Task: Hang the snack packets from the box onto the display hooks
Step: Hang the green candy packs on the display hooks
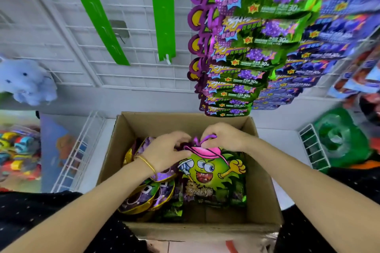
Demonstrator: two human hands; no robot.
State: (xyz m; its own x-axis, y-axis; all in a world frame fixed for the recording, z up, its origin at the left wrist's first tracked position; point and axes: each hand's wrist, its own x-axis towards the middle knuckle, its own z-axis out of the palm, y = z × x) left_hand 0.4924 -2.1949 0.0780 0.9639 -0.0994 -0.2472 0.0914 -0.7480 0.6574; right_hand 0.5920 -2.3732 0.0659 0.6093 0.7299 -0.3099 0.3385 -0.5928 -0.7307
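L hand (pixel 167 151), R hand (pixel 225 136) both curled, pinching.

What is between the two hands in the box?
In the head view, the purple top of a green cartoon snack packet lies between the left hand and the right hand, inside the cardboard box.

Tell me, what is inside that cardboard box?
The box holds a green packet with a cartoon face, gripped at its top by the left hand and right hand, and purple-and-gold packets beside it. Whatever lies beneath them is covered.
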